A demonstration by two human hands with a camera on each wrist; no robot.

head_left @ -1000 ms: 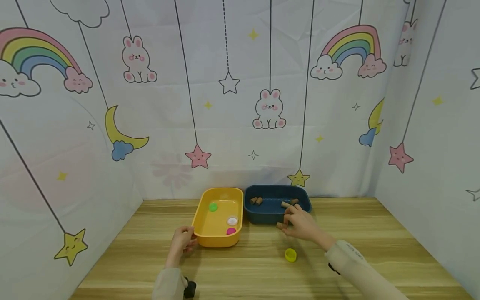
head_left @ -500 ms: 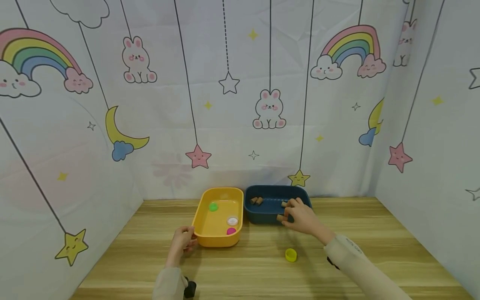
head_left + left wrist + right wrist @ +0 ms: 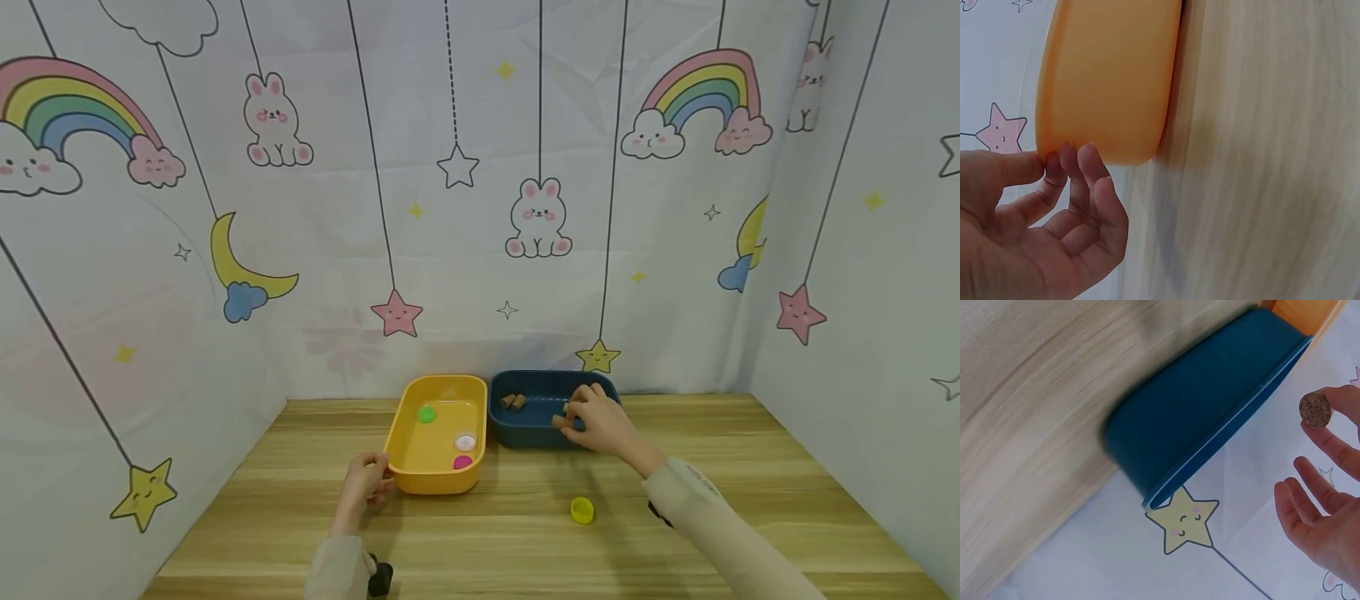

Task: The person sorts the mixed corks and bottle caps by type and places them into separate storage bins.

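My left hand [image 3: 365, 482] pinches the near left corner of the yellow tub [image 3: 435, 482], thumb at the rim and fingers against the outer wall [image 3: 1107, 75]. My right hand [image 3: 604, 427] is over the front side of the dark blue tub [image 3: 517, 437], holding a cork [image 3: 1315, 410] between thumb and index finger. Its other fingers are loosely bent. Two corks [image 3: 513, 402] lie at the left inside the blue tub; part of another shows behind my right fingers. A green cap [image 3: 427, 414], a white cap [image 3: 465, 442] and a pink cap [image 3: 462, 462] lie in the yellow tub.
A yellow bottle cap [image 3: 582, 510] sits on the wooden table [image 3: 495, 550] in front of the blue tub. The two tubs stand side by side near the printed cloth [image 3: 465, 250] that rises behind and at both sides.
My right hand has risen and moved slightly farther over the blue tub, carrying the cork from in front of its wall toward the rim. The left hand stays at the yellow tub.
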